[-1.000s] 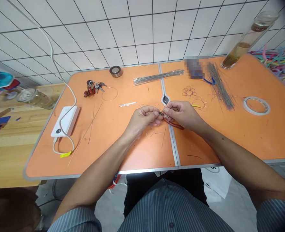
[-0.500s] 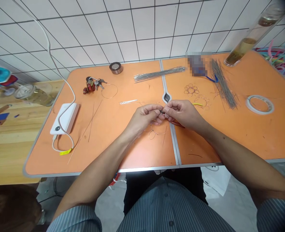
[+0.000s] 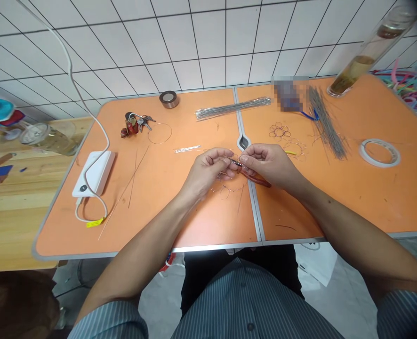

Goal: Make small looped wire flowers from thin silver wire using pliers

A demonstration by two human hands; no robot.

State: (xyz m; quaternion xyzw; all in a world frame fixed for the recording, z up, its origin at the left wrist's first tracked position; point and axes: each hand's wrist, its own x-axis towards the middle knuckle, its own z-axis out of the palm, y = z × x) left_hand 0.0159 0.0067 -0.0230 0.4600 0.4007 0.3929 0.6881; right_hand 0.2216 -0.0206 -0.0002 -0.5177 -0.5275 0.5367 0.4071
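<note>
Both hands meet over the middle of the orange table. My left hand is closed, its thumb and forefinger pinching thin wire bent into small loops. Close against it, my right hand is also closed, with thumb and forefinger pinched on the same wire. Pliers with red-brown handles lie just under the fingers of the right hand; their dark jaws are partly hidden. Below the hands, faint wire loops show against the table, and I cannot tell whether they join the held wire.
Bundles of straight wire lie behind the hands. Wire flowers, a white tape roll and a tilted-looking glass bottle are to the right. Keys, dark tape and a white power bank are leftward.
My hands have shifted slightly, and the right fingers have lifted a little. More of the pliers' handles and dark jaws now shows beneath them.
</note>
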